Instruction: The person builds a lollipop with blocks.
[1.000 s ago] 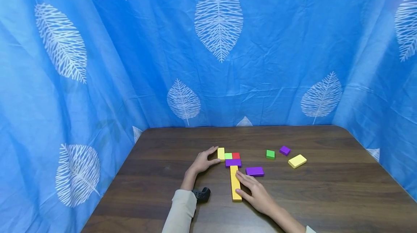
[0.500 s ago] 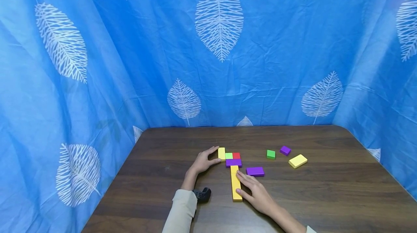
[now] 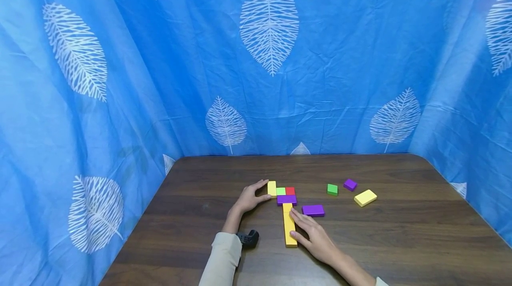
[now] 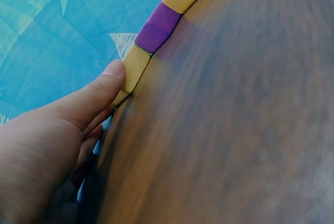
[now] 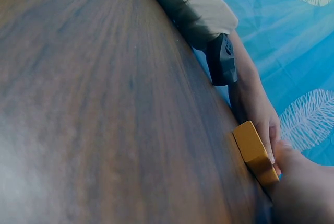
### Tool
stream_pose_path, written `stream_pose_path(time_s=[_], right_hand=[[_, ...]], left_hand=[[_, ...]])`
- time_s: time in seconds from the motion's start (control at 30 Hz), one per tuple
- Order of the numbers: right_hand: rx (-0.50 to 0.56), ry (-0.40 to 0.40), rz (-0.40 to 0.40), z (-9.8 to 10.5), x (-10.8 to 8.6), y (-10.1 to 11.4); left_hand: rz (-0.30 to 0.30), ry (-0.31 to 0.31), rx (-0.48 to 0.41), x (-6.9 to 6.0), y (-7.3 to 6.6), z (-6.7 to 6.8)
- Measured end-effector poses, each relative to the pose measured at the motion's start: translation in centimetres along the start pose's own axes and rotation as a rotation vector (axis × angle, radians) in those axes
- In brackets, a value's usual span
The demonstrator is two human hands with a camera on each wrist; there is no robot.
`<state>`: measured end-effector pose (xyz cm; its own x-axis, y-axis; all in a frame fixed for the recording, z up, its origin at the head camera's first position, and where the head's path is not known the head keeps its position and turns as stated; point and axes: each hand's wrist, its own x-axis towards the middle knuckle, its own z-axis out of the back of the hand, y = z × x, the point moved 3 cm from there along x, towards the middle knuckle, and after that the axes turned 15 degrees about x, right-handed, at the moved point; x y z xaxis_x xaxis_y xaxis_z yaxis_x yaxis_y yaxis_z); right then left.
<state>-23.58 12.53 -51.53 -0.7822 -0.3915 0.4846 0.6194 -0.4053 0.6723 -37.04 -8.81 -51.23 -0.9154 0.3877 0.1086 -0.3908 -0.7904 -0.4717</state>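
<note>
Touching the left side of a pale yellow rectangular block (image 3: 272,189) with the left hand (image 3: 248,198), using extended, widely parted thumb and fingers; resting the right hand (image 3: 315,238), likewise uncurled and gripping nothing, along the right edge of a long golden-yellow bar (image 3: 290,231); showing both flat on a dark wood-grain table (image 3: 400,241), near a purple rectangular block (image 3: 286,199).

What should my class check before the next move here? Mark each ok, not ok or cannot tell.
1. Left hand touching the left-end yellow block: ok.
2. Right hand beside the golden column: ok.
3. Golden column meeting the purple crosspiece: ok, no gap shows.
4. Green square and red square against the purple crosspiece: ok.
5. Every block joined: not ok; a purple bar, green block, small purple block and pale yellow block lie apart.
6. Pressing force: cannot tell.
</note>
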Motion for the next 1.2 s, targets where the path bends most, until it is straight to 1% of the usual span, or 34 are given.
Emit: stream_pose_path(time_s=[0.1, 0.17, 0.27, 0.37, 0.43, 0.53, 0.6, 0.7, 0.83, 0.97, 1.07, 1.13, 1.2], right_hand=[[-0.002, -0.026, 0.04, 0.1, 0.0, 0.1], [-0.011, -0.07, 0.096, 0.3, 0.0, 0.3], [-0.018, -0.18, 0.19, 0.8, 0.2, 0.7], [-0.005, -0.311, 0.281, 1.6, 0.6, 1.1], [0.013, -0.378, 0.313, 2.3, 0.8, 1.2], [0.021, -0.446, 0.315, 3.6, 1.3, 1.2], [0.016, -0.476, 0.286, 4.6, 1.5, 0.9], [-0.02, -0.523, 0.225, 6.1, 1.9, 0.1], [-0.061, -0.571, 0.151, 7.8, 2.6, -1.4], [-0.067, -0.603, 0.056, 8.9, 3.4, -3.2], [-0.061, -0.6, -0.049, 9.5, 3.7, -4.7], [-0.054, -0.576, -0.136, 9.7, 3.8, -5.6], [-0.037, -0.534, -0.229, 9.9, 3.8, -6.4]], left_hand=[[0.003, 0.004, 0.007, 0.0, 0.1, -0.1], [0.008, 0.009, 0.009, 0.0, 0.1, -0.1], [0.002, 0.01, 0.009, 0.0, 0.2, -0.1], [-0.007, 0.008, 0.011, 0.0, 0.1, -0.1], [-0.015, 0.005, 0.013, 0.1, 0.1, -0.1], [-0.018, 0.002, 0.01, 0.2, 0.1, -0.1], [-0.02, -0.002, 0.004, 0.2, 0.1, -0.1], [-0.018, 0.0, 0.004, 0.2, 0.1, -0.1], [-0.023, 0.004, 0.009, 0.1, 0.2, -0.1], [-0.03, 0.004, 0.01, 0.1, 0.3, -0.2], [-0.032, 0.0, 0.008, 0.0, 0.2, -0.2], [-0.03, -0.002, 0.003, 0.0, 0.2, -0.1], [-0.025, -0.005, 0.005, 0.0, 0.1, 0.0]])
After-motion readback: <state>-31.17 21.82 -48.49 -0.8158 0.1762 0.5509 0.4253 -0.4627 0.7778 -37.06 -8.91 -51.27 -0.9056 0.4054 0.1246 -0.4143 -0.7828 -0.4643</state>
